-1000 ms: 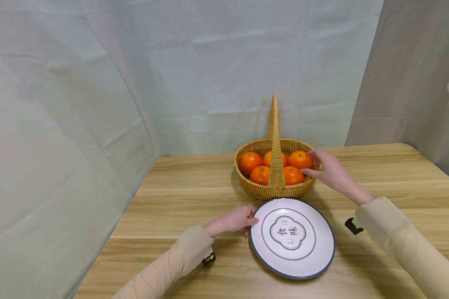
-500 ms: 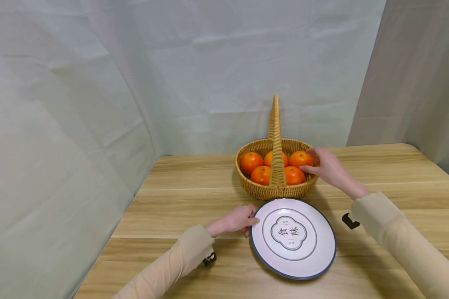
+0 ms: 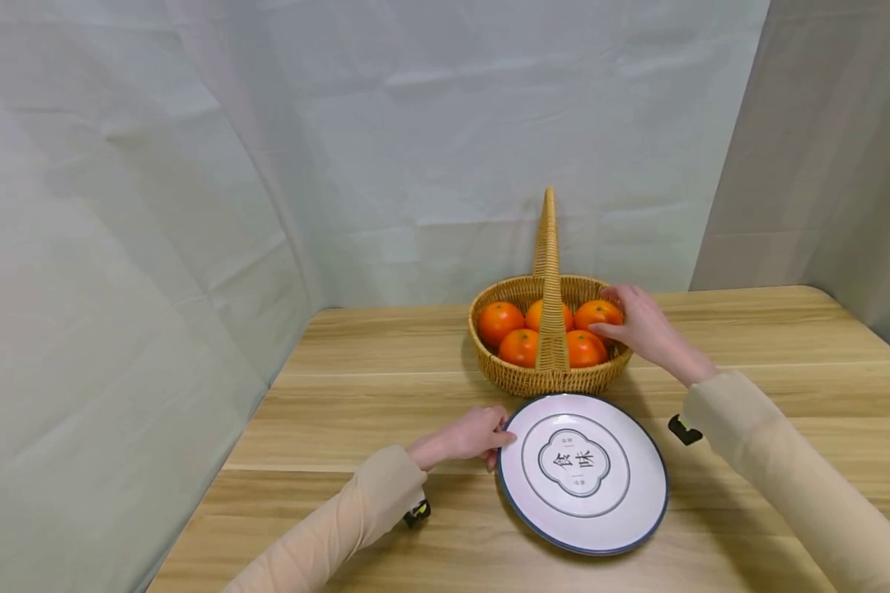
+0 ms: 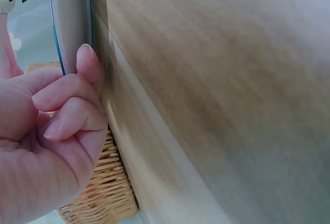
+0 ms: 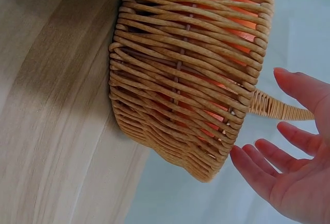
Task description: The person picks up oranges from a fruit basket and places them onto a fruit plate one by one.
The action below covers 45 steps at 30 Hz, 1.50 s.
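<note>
A white plate (image 3: 578, 524) with a blue rim and dark printed characters lies in front of a wicker basket (image 3: 515, 377). My left hand (image 3: 466, 433) pinches the plate's left rim, thumb on top and fingers curled beneath; the left wrist view shows the plate edge-on. Several oranges sit in the basket under its tall handle (image 3: 551, 288). Over the basket's right rim, my right hand (image 3: 644, 331) has its thumb and fingers spread around the back right orange (image 3: 596, 313). In the right wrist view the right hand (image 5: 299, 157) has its fingers apart, nothing between them.
The wooden table (image 3: 356, 395) backs onto a pale cloth curtain (image 3: 415, 165). The basket stands close to the table's far edge, directly behind the plate. Small black devices (image 3: 685, 430) sit at the wrists of both beige sleeves.
My right hand has shifted slightly left and farther back over the basket's right rim. The left hand keeps its hold on the plate. The view has drifted slightly.
</note>
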Each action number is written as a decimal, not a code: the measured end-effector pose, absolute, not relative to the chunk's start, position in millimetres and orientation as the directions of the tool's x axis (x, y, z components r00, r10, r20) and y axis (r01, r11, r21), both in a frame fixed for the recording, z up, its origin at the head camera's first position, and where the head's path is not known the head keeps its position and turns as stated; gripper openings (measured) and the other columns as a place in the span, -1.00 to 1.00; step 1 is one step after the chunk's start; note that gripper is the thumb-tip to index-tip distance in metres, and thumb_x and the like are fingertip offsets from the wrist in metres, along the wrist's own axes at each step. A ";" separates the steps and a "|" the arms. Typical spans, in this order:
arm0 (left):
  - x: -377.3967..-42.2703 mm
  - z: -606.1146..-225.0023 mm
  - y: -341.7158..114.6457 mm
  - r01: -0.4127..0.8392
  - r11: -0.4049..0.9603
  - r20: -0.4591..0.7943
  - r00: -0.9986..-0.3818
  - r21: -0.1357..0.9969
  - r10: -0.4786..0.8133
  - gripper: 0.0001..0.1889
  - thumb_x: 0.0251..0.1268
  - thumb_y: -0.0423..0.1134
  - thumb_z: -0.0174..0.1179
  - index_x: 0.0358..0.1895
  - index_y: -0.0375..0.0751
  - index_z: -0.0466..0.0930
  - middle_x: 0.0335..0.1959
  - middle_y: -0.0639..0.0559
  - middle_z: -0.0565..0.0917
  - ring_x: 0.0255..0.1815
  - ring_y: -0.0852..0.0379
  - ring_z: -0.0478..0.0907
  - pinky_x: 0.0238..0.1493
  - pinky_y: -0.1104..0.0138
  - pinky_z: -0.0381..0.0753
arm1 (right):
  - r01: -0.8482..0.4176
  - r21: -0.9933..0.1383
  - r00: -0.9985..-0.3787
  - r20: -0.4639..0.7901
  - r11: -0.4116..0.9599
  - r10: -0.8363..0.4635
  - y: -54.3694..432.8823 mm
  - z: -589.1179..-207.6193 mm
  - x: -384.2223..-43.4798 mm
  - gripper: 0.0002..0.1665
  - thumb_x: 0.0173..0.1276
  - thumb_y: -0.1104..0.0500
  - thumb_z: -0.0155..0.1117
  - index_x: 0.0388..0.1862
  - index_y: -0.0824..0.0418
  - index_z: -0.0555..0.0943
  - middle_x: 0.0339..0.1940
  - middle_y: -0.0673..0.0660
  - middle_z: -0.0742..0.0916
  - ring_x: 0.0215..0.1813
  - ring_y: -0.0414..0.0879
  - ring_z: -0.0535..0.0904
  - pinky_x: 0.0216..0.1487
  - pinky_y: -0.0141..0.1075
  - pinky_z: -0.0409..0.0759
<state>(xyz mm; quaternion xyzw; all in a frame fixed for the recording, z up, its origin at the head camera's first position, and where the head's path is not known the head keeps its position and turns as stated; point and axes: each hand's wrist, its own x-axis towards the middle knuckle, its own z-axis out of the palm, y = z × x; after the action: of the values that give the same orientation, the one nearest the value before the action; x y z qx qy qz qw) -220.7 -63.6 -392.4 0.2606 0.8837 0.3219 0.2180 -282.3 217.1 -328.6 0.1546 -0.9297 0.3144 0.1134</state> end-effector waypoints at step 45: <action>-216.3 -390.4 -61.2 0.310 0.659 -0.225 -0.771 0.685 0.596 -0.85 0.29 -0.35 0.07 -0.41 -0.28 0.31 -0.75 -0.03 0.47 -0.76 0.14 0.46 -0.72 0.45 0.35 | -0.290 -0.394 -0.949 0.236 0.872 -0.209 209.1 -340.3 -311.8 -0.29 0.16 0.11 0.32 0.17 0.45 0.30 -0.01 0.46 0.39 -0.01 0.32 0.31 -0.02 0.16 0.29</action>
<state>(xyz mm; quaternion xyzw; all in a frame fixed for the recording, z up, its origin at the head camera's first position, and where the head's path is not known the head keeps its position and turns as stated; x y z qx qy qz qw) -216.3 -61.2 -390.4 0.2561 0.8836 0.3235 0.2211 -311.8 209.1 -340.3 0.1295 -0.9631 0.2170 0.0932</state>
